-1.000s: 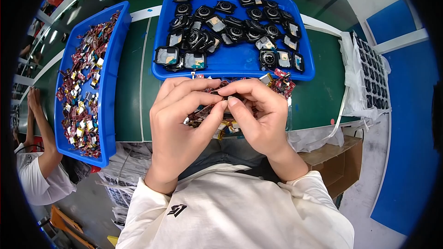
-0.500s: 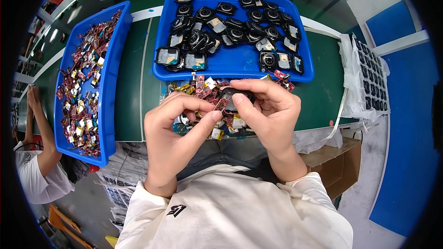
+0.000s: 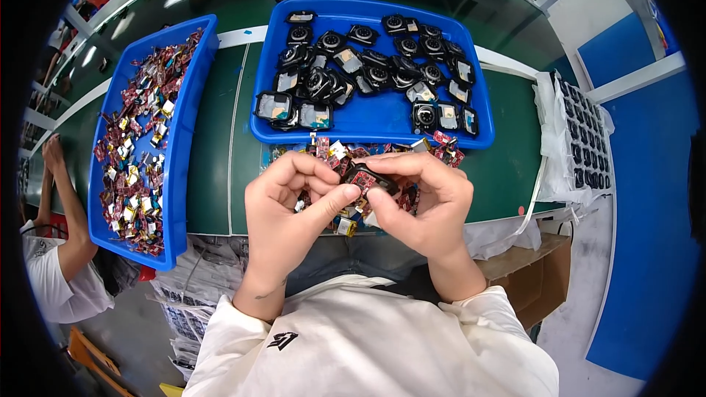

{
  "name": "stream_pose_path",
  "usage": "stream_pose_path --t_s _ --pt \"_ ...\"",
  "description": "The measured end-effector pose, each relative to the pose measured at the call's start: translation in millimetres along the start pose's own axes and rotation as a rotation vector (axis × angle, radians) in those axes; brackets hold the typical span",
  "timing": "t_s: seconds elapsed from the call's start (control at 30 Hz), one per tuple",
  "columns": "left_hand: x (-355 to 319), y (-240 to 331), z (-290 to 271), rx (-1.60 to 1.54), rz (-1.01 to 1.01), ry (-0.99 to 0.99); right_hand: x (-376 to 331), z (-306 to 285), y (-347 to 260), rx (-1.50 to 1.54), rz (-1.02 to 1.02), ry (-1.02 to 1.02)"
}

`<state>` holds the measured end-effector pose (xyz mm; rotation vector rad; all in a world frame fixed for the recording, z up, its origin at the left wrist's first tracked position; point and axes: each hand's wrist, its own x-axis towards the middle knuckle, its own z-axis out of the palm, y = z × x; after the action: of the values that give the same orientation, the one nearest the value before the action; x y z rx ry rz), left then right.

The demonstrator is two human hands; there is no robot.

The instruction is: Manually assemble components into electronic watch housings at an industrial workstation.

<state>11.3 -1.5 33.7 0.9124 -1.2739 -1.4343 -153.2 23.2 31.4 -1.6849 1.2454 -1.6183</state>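
My right hand [image 3: 430,206] grips a black watch case [image 3: 387,187] by its edge, with the thumb below and the fingers along the top. Over the case's open side lies a small red circuit board [image 3: 362,179]. My left hand [image 3: 293,202] is closed at the board's left end, thumb against its lower edge; the other fingertips are partly hidden. Beneath both hands spreads a loose pile of red circuit boards and silver and yellow battery cells [image 3: 346,226] on the green table [image 3: 213,176].
Behind the pile stands a blue tray [image 3: 368,129] of black watch cases. A second blue tray [image 3: 176,198], full of boards and cells, is at the left. White-wrapped trays of cases [image 3: 585,140] sit at the right, above a cardboard box [image 3: 540,287]. Another person's arms [image 3: 66,191] show far left.
The red board has turned to show more of its face and now covers more of the case. My left fingers have curled in closer. The whole view has shifted slightly.
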Motion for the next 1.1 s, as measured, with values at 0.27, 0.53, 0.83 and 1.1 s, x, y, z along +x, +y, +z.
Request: stream_pose_path --t_s 0.27,0.53,0.83,1.1 --pt "10 -10 -5 0.220 0.117 0.034 23 -15 -9 0.113 0.287 -0.222" --pt "11 -15 -36 0.193 0.217 0.247 185 -47 42 -0.037 0.219 -0.257" --pt "1 -25 -56 0.334 0.117 0.328 287 -114 226 -0.356 0.701 0.001" --pt "8 -13 -36 0.810 0.358 0.172 254 -116 169 -0.579 0.474 -0.092"
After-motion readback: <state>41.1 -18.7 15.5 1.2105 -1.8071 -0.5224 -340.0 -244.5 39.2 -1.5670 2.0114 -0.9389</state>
